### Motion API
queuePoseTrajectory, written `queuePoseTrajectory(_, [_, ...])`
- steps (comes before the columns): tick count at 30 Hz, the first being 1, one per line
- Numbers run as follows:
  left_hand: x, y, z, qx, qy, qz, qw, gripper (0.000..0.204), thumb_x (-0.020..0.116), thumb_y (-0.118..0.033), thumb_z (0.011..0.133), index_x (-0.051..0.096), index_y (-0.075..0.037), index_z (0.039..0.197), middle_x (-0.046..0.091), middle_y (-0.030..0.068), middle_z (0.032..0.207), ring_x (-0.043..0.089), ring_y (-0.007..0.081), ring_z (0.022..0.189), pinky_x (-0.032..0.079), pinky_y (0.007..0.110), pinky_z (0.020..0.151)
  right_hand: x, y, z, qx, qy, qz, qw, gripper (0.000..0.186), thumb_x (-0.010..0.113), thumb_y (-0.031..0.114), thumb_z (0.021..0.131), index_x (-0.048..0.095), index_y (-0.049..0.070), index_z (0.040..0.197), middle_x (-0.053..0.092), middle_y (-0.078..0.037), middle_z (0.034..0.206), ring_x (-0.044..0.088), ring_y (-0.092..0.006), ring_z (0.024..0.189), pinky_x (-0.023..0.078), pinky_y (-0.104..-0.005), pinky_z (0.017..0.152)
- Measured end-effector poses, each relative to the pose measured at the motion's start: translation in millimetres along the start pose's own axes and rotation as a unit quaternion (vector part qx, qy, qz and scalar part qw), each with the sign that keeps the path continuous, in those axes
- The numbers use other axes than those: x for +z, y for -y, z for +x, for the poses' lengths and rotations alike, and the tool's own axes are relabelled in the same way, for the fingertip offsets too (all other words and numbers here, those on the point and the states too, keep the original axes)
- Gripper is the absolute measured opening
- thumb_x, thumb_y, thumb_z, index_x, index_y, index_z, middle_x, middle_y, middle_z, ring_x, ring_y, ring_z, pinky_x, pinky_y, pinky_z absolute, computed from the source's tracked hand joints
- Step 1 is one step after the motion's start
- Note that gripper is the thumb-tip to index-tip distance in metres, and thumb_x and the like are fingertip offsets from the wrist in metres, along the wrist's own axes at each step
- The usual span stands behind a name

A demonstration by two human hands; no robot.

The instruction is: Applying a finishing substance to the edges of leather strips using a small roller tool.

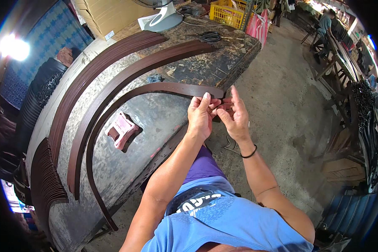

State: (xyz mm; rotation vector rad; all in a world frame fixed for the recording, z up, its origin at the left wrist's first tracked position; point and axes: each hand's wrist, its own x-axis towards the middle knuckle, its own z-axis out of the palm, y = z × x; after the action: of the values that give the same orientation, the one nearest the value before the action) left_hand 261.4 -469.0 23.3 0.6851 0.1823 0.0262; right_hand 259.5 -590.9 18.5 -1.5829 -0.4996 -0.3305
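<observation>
A single dark brown leather belt strap [168, 87] with a row of small holes curves across the worktable, its other end hanging past the near left edge. My left hand [200, 117] pinches it close to its rounded tip, thumb on top and fingers underneath. Beside that tip is my right hand [237, 119], index finger pointing up and thumb held apart; its other fingers are partly hidden, and I cannot tell whether they touch the strap. A pink and white block-like object [122, 129] lies inside the strap's curve.
On the worktable [155, 122] lie two stacks of brown straps [101, 67] and black scissors [210, 36]. More straps [48, 180] are bunched at left. A fan base [164, 20], carton [109, 14] and yellow crate [231, 13] are behind. A person [324, 29] sits far right.
</observation>
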Motion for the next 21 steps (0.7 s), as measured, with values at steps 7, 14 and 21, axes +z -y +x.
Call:
queuePoseTrajectory(7, [-6.9, 5.4, 2.8, 0.023, 0.002, 0.008, 1.000, 0.015, 0.059, -0.021, 0.092, 0.051, -0.008, 0.095, 0.063, 0.0064, 0.087, 0.062, 0.0168, 0.083, 0.055, 0.032, 0.069, -0.7, -1.0, 2.5, 0.009, 0.019, 0.025, 0.999, 0.058, 0.065, 0.011, 0.086, 0.040, 0.004, 0.138, 0.053, -0.011, 0.105, 0.066, -0.0166, 0.086, 0.056, -0.0270, 0.074])
queuePoseTrajectory(14, [-5.9, 3.4, -2.2, 0.025, -0.003, 0.013, 1.000, 0.015, 0.061, -0.021, 0.091, 0.053, -0.009, 0.096, 0.063, 0.0043, 0.090, 0.062, 0.0147, 0.083, 0.053, 0.028, 0.066, -2.5, -4.8, 3.0, 0.005, 0.022, 0.023, 0.999, 0.052, 0.065, 0.011, 0.086, 0.045, 0.002, 0.134, 0.054, -0.011, 0.107, 0.066, -0.0157, 0.085, 0.055, -0.0265, 0.075])
queuePoseTrajectory(21, [-5.4, 3.6, -2.5, 0.029, -0.008, 0.029, 0.999, 0.014, 0.061, -0.021, 0.091, 0.054, -0.010, 0.097, 0.062, 0.0032, 0.091, 0.061, 0.0140, 0.084, 0.053, 0.028, 0.068, -3.8, -5.4, 3.2, 0.016, 0.021, 0.015, 1.000, 0.051, 0.066, 0.011, 0.086, 0.047, 0.001, 0.132, 0.055, -0.010, 0.105, 0.066, -0.0154, 0.085, 0.055, -0.0264, 0.074])
